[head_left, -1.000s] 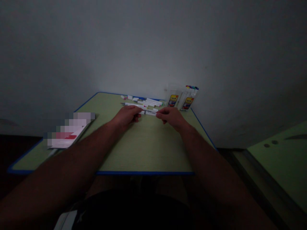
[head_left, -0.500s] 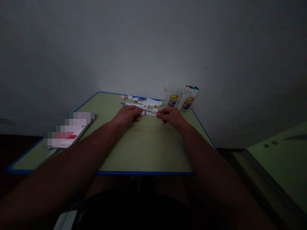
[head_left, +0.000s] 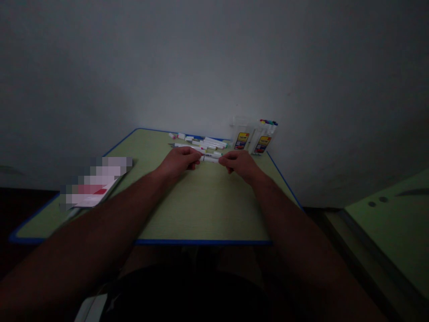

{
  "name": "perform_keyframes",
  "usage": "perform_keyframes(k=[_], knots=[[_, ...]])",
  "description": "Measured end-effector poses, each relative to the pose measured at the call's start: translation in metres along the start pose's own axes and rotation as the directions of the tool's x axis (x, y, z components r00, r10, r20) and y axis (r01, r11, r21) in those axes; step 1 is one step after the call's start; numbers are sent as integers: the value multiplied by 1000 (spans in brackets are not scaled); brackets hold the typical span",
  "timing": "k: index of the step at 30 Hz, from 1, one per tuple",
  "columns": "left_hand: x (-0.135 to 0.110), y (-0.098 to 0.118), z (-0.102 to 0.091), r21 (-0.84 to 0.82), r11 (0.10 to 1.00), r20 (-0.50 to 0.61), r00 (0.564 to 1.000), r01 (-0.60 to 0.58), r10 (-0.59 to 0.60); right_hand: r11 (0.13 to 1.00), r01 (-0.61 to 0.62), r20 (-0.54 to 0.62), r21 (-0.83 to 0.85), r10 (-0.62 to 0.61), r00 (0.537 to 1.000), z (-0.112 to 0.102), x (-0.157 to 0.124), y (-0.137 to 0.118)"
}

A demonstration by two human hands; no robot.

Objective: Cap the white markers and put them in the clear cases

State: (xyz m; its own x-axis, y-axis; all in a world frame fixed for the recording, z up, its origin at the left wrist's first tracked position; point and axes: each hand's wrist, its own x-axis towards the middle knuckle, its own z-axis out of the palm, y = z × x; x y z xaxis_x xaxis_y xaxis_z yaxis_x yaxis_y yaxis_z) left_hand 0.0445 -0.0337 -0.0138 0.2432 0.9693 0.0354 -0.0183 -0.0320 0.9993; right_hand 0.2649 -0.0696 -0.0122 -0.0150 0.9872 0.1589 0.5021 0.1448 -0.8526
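Observation:
Between my two hands lies a white marker point(head_left: 211, 159), held level a little above or at the tabletop; I cannot tell which. My left hand point(head_left: 181, 159) pinches its left end and my right hand point(head_left: 238, 162) pinches its right end, so both tips are hidden by fingers. Just beyond them, several white markers point(head_left: 214, 142) with small coloured bands lie in loose rows on the table. Short white pieces that look like caps point(head_left: 181, 136) lie at the left of those rows.
Two clear plastic cases stand at the back right: one see-through case point(head_left: 241, 134) and one holding several coloured-tip markers point(head_left: 266, 136). A booklet, partly blurred out, point(head_left: 100, 183) lies at the left of the blue-edged table point(head_left: 208, 210). A wall point(head_left: 214, 67) rises behind.
My left hand has shifted very slightly to the right along the marker, and the marker's dark print shows less. My right hand stays in place.

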Motion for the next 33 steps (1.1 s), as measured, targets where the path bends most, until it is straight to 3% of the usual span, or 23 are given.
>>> perform_keyframes(k=[10,14,17,21,25,33], knots=[[5,-9,-2,20,999,24,999,-44,44,998,25,11,57,-25,1000,3,2,6],[2,-3,0,3,1000,-30,999,-24,24,959,-23,-43,281,37,998,4,5,6],[0,1,0,-9,1000,-82,997,-3,2,873,-26,-116,487,94,989,1,9,7],[0,2,-1,-19,1000,-109,994,5,-7,784,-17,-175,621,160,972,-2,11,6],[3,-1,-3,-24,1000,-122,992,-17,14,766,-63,-184,640,232,955,-2,11,3],[0,-3,2,-73,972,-12,974,-225,225,828,-205,-158,523,330,931,2,13,7]])
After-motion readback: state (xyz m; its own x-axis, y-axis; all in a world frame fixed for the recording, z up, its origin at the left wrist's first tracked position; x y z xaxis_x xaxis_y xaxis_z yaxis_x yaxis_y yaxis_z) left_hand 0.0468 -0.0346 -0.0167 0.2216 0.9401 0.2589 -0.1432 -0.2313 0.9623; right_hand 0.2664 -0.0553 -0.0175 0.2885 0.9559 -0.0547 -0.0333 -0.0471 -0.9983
